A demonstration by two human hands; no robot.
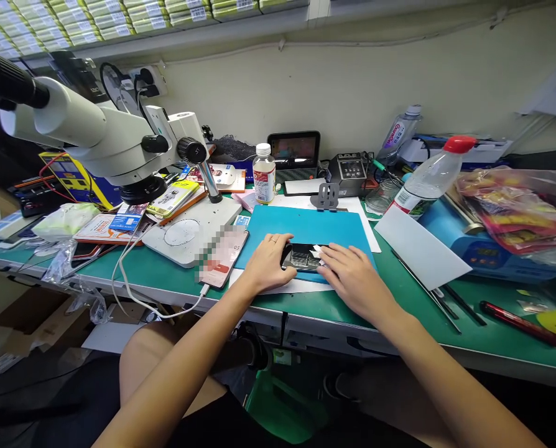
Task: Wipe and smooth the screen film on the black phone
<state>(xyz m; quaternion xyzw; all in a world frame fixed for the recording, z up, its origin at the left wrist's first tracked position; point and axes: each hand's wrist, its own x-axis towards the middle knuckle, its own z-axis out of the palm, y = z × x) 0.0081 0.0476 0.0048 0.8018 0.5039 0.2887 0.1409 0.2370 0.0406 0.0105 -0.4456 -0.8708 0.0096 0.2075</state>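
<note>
Black, flat, rectangular glossy device [299,258] lies on the bright blue rectangular mat [268,218], middle of the green-topped counter [497,292]. Left hand [271,261] at its 9 o'clock: thumb and fingers part-open in a C, gripping the left end. Right hand [352,274] at 3 o'clock: fingers nearly straight, laid at the right end, touching small white strips [319,254]; can't tell if they pinch.

Phone with lit pinkish screen [224,258], white cable plugged in, at 9 o'clock. White-and-black microscope [86,137] at 10.

Containers: white-capped bottle with red-and-white label [264,177], upright at 11, contents unclear. Clear plastic bottle with white cap [397,134], tilted at 1, fill unclear. Clear glass jar [380,198] at 2, contents unclear. Clear plastic bottle with red cap [430,177], tilted at 2, farther out, fill unclear. Crumpled clear plastic bag [530,211] between 2 and 3, red and yellow packaging inside. Shelf at 11, up top: rows of yellow-wrapped packs [142,14], white barcode labels.
</note>
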